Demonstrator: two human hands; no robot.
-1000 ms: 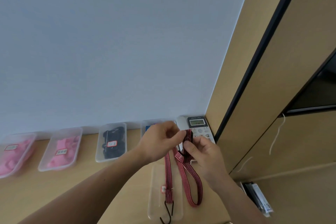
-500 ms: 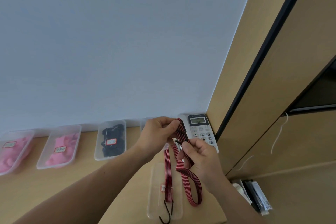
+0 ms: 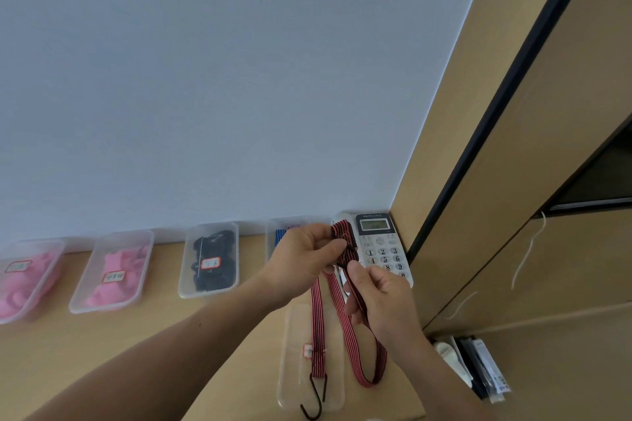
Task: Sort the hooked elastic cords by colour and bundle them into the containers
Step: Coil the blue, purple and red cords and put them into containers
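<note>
Red-striped elastic cord (image 3: 346,240), soft and limp, is pinched at its coiled top by the left grip (image 3: 302,258); the right grip (image 3: 384,301) holds the strand just below. Its hook (image 3: 316,398) hangs over the clear container (image 3: 286,369) on the surface (image 3: 136,345); the telephone (image 3: 393,256) crowds the right, and open room lies leftward.

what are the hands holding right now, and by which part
Both hold the red-and-black striped hooked cord: the left hand pinches its folded top, the right hand grips a strand just below; the hook hangs lower down.
</note>
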